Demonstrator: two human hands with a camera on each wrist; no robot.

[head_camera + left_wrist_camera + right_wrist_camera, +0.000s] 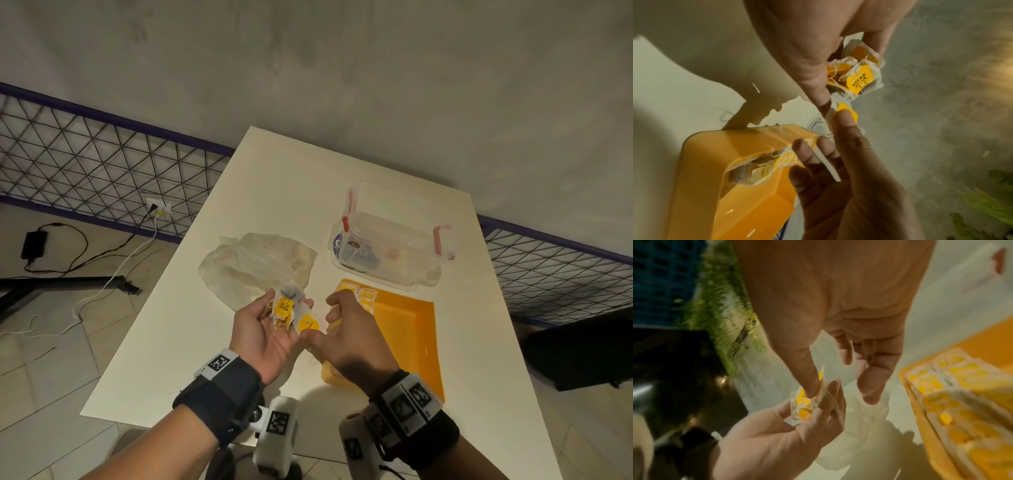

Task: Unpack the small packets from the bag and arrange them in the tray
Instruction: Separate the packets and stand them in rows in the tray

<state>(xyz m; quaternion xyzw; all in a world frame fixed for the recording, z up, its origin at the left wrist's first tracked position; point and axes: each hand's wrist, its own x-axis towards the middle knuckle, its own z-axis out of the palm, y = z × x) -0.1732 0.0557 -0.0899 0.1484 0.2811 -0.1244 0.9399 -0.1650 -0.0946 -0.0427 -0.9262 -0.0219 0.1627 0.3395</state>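
Orange tray (407,329): on white surface (342,171), near right; packets in tray (364,295) lie at its far end, count unclear.
Plastic bag (253,263): crumpled, left of tray; contents hard to make out.
Clear lidded box (387,236): beyond tray; contents indistinct.
Left hand (270,332): palm up, between bag and tray, fingers curled round a cluster of packets (283,308).
Right hand (352,335): thumb and forefinger pinch one yellow-tagged packet (308,323) at the left fingertips; remaining fingers loosely curled over tray's near left part. Right wrist view blurred.
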